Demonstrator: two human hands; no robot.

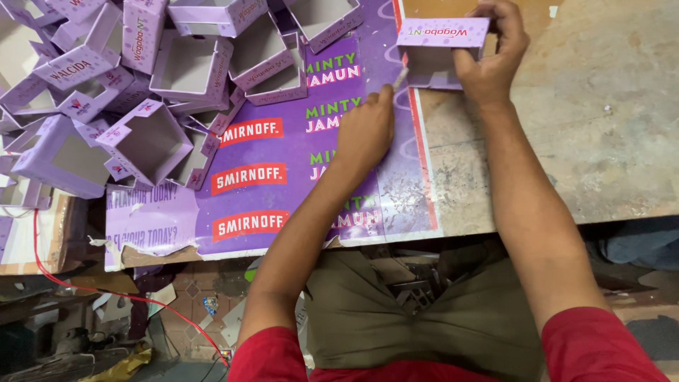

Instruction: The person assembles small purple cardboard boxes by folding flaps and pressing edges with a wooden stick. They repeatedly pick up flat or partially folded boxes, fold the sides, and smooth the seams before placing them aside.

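Observation:
My right hand [491, 53] grips a small purple cardboard box [442, 44] at the far edge of the worktable, fingers over its top and right side. My left hand [364, 131] pinches a thin pale strip [400, 78] that runs up to the box's lower left corner. Both hands work over a large purple printed sheet [283, 177] spread on the table.
A heap of several folded purple open boxes [148, 78] fills the table's left and top. Bare worn tabletop [587, 120] lies to the right. A red wire [106, 290] and scraps are on the floor below the table's front edge.

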